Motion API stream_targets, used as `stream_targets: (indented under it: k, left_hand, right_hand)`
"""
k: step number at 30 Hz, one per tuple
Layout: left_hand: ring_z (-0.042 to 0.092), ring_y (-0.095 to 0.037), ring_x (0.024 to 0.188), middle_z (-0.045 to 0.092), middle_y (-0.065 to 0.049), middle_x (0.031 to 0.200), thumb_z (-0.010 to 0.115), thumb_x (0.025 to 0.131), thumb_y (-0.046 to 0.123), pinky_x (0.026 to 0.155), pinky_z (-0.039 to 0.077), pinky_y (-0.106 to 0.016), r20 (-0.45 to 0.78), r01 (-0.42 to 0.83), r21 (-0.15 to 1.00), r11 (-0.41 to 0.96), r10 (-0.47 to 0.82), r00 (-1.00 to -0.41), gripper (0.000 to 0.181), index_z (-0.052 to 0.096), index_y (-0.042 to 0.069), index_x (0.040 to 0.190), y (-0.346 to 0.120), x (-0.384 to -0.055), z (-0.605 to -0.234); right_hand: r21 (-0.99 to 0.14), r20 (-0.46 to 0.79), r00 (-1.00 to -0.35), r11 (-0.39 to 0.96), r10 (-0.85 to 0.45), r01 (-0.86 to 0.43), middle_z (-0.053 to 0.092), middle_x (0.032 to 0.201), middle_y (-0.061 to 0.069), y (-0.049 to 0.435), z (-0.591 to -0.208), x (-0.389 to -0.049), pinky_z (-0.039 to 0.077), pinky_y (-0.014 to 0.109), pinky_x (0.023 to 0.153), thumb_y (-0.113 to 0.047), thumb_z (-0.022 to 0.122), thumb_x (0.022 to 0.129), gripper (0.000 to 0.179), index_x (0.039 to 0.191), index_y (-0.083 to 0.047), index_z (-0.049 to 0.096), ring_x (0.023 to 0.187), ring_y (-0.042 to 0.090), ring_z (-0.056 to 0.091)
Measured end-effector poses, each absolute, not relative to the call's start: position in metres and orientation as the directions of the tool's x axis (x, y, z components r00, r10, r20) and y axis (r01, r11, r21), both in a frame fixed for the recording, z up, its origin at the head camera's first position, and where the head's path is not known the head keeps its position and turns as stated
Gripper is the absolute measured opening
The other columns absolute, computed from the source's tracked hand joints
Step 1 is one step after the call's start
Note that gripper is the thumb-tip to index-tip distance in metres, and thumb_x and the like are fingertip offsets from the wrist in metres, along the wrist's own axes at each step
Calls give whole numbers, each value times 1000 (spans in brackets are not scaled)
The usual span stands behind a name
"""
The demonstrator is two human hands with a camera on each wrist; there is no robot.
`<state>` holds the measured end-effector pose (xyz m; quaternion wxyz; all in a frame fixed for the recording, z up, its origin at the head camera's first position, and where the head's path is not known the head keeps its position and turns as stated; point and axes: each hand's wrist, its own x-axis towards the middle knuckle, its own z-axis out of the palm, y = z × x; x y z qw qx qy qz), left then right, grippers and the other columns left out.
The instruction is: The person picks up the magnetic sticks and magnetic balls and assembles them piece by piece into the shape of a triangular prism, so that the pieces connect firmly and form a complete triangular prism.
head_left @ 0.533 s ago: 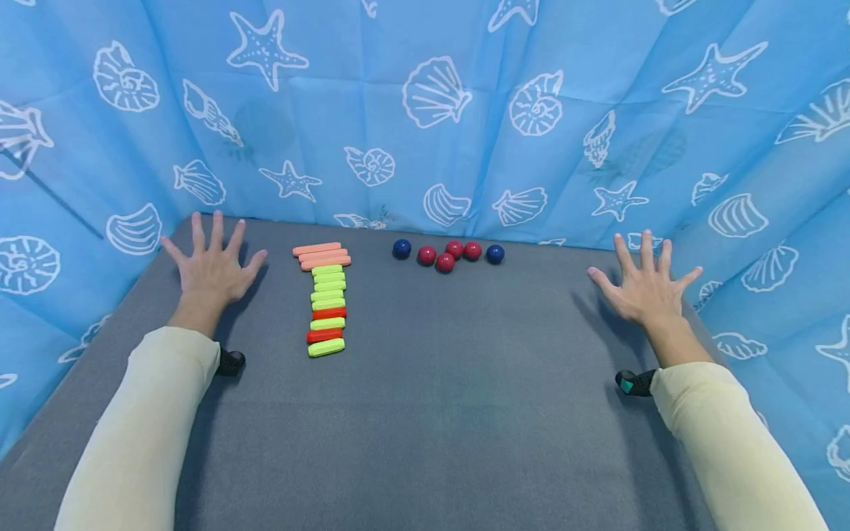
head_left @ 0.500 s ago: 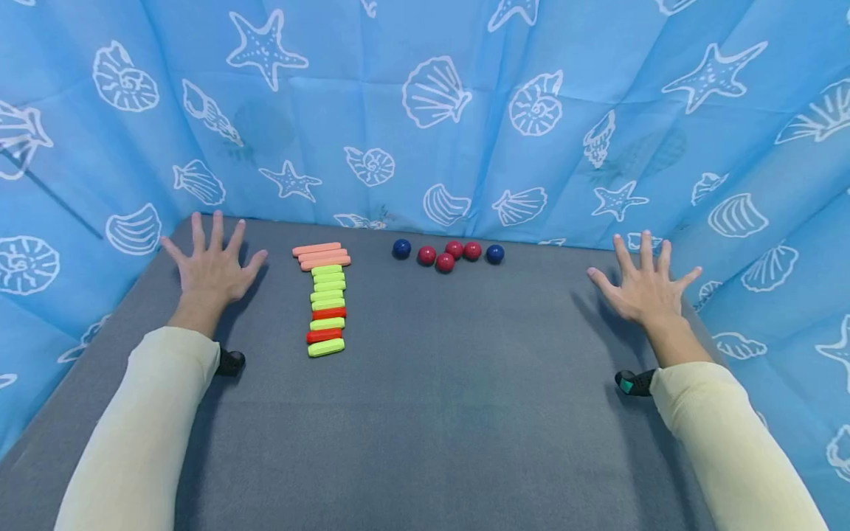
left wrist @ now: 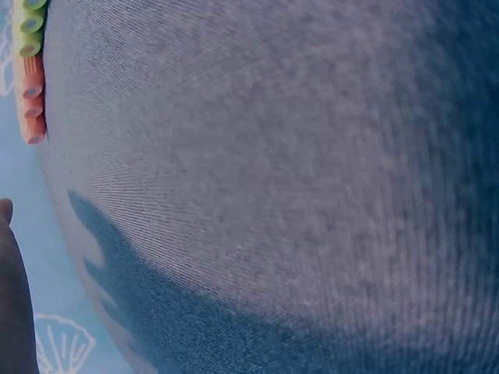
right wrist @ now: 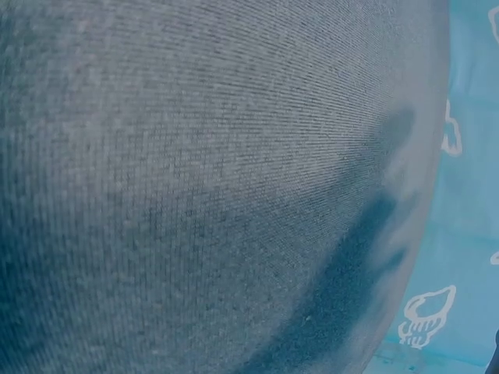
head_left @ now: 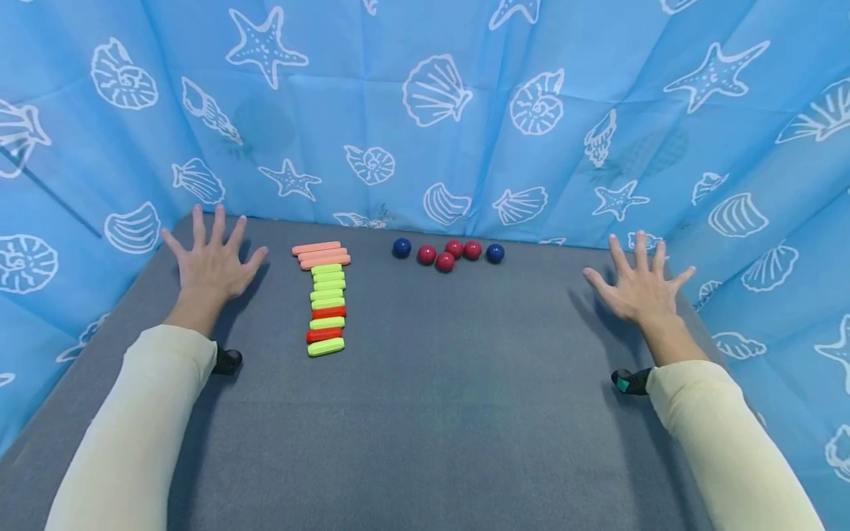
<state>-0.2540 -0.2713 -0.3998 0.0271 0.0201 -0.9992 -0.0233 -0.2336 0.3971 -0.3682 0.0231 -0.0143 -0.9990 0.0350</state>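
Note:
Fingers spread, my left hand [head_left: 214, 264] holds nothing over the table's far left; a finger of it [left wrist: 14, 304] shows at the left wrist view's edge. To its right lie three coral sticks [head_left: 322, 257], side by side. Below them runs a column of short yellow-green sticks [head_left: 327, 295] with two red sticks [head_left: 329, 313] among them. Several dark red balls [head_left: 446, 262] are grouped at the back middle, between a blue ball on the left [head_left: 401, 248] and another blue ball on the right [head_left: 495, 254]. My right hand [head_left: 640, 289], also spread and bare, is at the far right.
A grey cloth-covered table [head_left: 451, 413] spreads under both arms. Around its back and sides hangs a blue curtain [head_left: 372, 110] with white shells and starfish. Black wrist devices [head_left: 227, 361] stick out from both cuffs. Each hand casts a shadow on the cloth.
Both hands have shifted slightly: the right one a little to the left, the left one's fingertips a little farther from me. The sticks and balls lie as before.

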Motion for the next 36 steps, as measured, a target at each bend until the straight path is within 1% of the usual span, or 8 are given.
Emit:
stream_targets:
  k: [4,8,15,19,22,25,31,36]
  left_hand:
    - [-30,-40,143,-14,-20,163,28,101,60,101,-17,-77,60,-31,48,998,-34,-998,79,10,10,160,-271,-253,-399]
    - [-28,-40,145,-12,-19,164,30,101,61,102,-16,-77,75,-6,45,999,-9,-997,79,11,12,160,-271,-251,-399]
    - [-22,-40,147,-6,-18,165,35,100,60,104,-15,-75,101,111,51,992,106,-989,78,15,14,160,-261,-241,-395]
    - [-16,-40,149,1,-18,166,38,100,61,105,-11,-76,115,198,60,978,190,-975,77,20,15,159,-253,-232,-394]
    - [-10,-42,150,5,-17,166,42,99,59,105,-6,-78,122,277,94,956,265,-957,76,24,15,159,-245,-224,-393]
    - [-3,-43,150,10,-18,165,47,99,56,105,1,-80,135,358,148,922,339,-931,75,28,13,157,-234,-216,-393]
    - [7,-43,150,18,-18,164,57,97,52,106,11,-77,128,473,253,844,456,-881,73,37,12,154,-215,-198,-401]
    - [14,-42,149,23,-17,162,62,95,47,108,17,-73,114,524,377,764,523,-845,68,44,12,151,-204,-184,-404]
  right_hand:
    - [-78,45,-999,997,23,19,-15,162,23,393,-368,-235,-18,84,90,-75,27,94,89,161,-23,-1,143,53,-19]
    - [-128,31,-1000,992,-1,-5,-16,162,22,387,-371,-238,-17,84,92,-72,27,96,86,160,-23,-3,143,53,-18]
    - [-220,-27,-996,972,-88,-80,-10,163,23,363,-376,-245,-2,83,100,-66,32,99,84,161,-21,-4,145,55,-1]
    - [-340,-55,-991,935,-123,-98,-8,164,22,344,-377,-249,3,78,105,-59,37,101,84,160,-17,-4,146,52,3]
    - [-481,-91,-986,873,-143,-82,-7,165,20,329,-376,-253,7,73,110,-53,44,102,86,160,-16,-7,148,48,2]
    - [-600,-118,-980,798,-158,-57,-1,165,19,318,-377,-257,12,66,114,-47,52,101,88,160,-15,-6,149,45,5]
    - [-734,-103,-978,678,-184,-50,21,161,23,298,-380,-264,20,55,117,-34,61,99,85,159,-5,9,149,38,19]
    - [-828,-124,-981,560,-152,18,30,156,26,282,-369,-260,26,54,115,-18,64,98,76,156,1,19,146,39,25]
